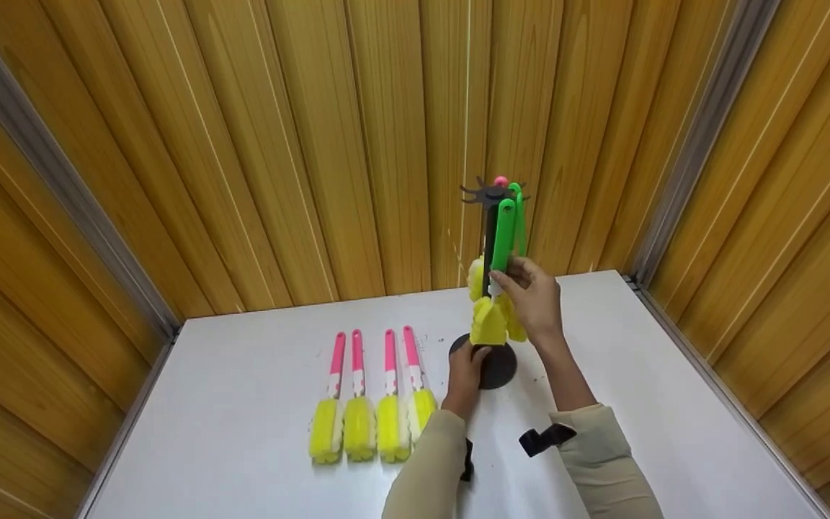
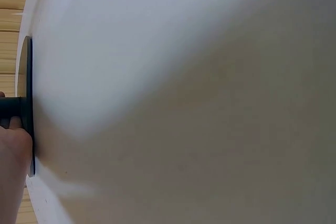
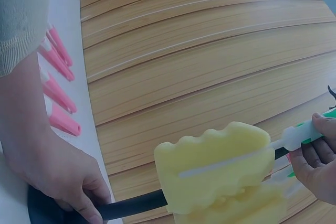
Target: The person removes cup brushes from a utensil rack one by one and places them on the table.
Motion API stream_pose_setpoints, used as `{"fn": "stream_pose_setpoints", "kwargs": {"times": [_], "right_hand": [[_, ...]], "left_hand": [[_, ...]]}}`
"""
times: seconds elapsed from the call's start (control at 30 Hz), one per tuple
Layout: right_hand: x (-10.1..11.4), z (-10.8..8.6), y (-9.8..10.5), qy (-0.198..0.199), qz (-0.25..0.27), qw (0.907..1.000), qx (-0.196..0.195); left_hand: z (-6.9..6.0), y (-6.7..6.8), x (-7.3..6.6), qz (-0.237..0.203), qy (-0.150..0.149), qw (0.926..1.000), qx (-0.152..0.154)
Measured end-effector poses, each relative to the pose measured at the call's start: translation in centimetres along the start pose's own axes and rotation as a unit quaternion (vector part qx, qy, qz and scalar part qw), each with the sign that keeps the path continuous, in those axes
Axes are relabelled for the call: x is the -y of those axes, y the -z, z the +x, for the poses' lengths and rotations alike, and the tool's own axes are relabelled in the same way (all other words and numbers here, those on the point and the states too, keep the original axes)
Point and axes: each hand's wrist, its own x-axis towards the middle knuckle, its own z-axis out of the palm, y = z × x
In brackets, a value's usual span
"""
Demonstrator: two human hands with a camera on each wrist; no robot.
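Note:
A black stand with a round base [image 1: 501, 369] and a ring of hooks [image 1: 485, 193] at its top stands upright on the table. My left hand [image 1: 462, 371] grips the stand's pole [image 2: 9, 107] low down, just above the base. My right hand [image 1: 536, 299] pinches a sponge brush by its green handle [image 1: 503, 234], near the white neck. Its yellow sponge head [image 3: 215, 163] hangs down beside the pole. Behind it, another green-handled sponge brush [image 1: 520, 223] hangs on the stand. A pink tip [image 1: 501, 181] shows at the hooks; the rest of that piece is mostly hidden.
Several sponge brushes with pink handles [image 1: 390, 349] and yellow heads lie in a row left of the stand on the white table [image 1: 242, 404]. Wood-patterned panels [image 1: 314, 144] rise behind the table and at both sides.

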Motion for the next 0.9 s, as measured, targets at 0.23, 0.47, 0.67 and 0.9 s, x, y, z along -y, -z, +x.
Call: {"fn": "stream_pose_setpoints", "kwargs": {"times": [0.23,0.47,0.67,0.9], "right_hand": [[0.13,-0.12,0.24,-0.022,0.016,0.9996,0.007],[0.28,-0.21,0.46,-0.03,0.007,0.9995,0.011],[0.47,-0.24,0.35,-0.023,-0.009,0.9996,0.016],[0.92,-0.41,0.56,-0.027,-0.005,0.9994,0.02]], "left_hand": [[0.08,-0.12,0.11,0.026,-0.01,0.9996,-0.009],[-0.03,-0.02,0.03,0.011,-0.013,0.9998,-0.001],[-0.11,0.04,-0.08,0.021,0.0,0.9998,-0.002],[-0.12,0.04,-0.23,0.006,0.01,0.9999,0.002]]}}
